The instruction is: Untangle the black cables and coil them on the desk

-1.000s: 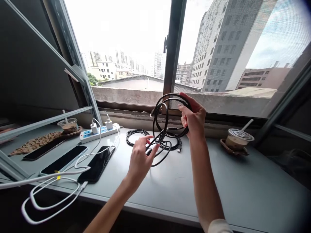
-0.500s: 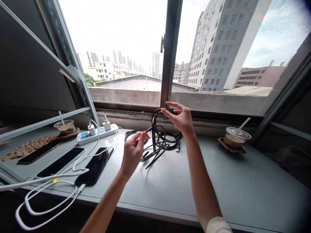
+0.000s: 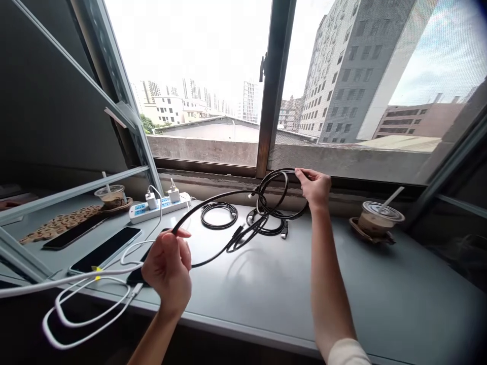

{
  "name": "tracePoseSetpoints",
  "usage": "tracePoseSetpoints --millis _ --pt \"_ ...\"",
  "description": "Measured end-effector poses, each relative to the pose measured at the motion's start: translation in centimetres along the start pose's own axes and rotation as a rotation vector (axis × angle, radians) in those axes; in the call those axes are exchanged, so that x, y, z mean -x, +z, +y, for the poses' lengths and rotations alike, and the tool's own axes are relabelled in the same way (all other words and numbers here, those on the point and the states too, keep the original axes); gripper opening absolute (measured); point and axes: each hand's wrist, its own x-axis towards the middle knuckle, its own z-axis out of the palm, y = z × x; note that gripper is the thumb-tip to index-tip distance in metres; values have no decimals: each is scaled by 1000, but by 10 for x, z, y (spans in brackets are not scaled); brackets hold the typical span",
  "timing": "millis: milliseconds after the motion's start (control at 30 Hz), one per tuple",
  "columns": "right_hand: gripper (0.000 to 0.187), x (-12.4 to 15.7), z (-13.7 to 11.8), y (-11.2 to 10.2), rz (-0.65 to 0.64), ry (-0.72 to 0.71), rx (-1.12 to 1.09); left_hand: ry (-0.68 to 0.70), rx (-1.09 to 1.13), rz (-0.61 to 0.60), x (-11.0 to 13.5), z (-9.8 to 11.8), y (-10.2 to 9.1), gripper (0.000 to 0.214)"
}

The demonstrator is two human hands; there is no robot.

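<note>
Stretching a black cable (image 3: pixel 213 198) above the tabletop (image 3: pixel 266 289), the person keeps it taut enough to straighten. The left hand (image 3: pixel 169 268) has its fingers closed round one stretch; the right hand (image 3: pixel 315 187) pinches the coiled loops near the window. The free run slants from lower left up to the right, and slack loops trail onto the tabletop beside two coiled cables (image 3: pixel 219 215).

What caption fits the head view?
Both hands, left and right, stretch a black cable above a grey table by a window.
</note>
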Motion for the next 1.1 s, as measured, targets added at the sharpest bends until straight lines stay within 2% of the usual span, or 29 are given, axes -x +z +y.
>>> tracePoseSetpoints --millis 100,200,300,400,533,600,733,833,967,1100 --pt "43 -7 -4 -18 216 11 -65 -13 12 -72 10 -16 -23 41" --pt "46 -7 -16 -32 351 -6 -132 -91 -94 -229 17 -31 -42 34" --pt "45 -3 -32 -40 383 -49 -161 -190 -155 -337 19 -35 -52 32" --pt "42 5 -49 -43 387 -85 -147 -249 -174 -388 17 -27 -53 32" --pt "35 18 -73 -45 348 -115 -232 -223 -252 -412 14 -13 -42 32" --pt "32 26 -84 -44 316 -123 -247 -200 -325 -470 11 -9 -36 33" --pt "33 39 -100 -40 267 -179 -234 -197 -605 -629 1 0 -25 32" --pt "35 49 -107 -36 216 -230 -231 -181 -787 -650 -6 13 -12 38" --pt "33 61 -114 -33 129 -273 -225 -32 -775 -683 -10 31 14 44" --pt "31 69 -120 -30 70 -286 -222 -12 -641 -791 -18 38 41 34"
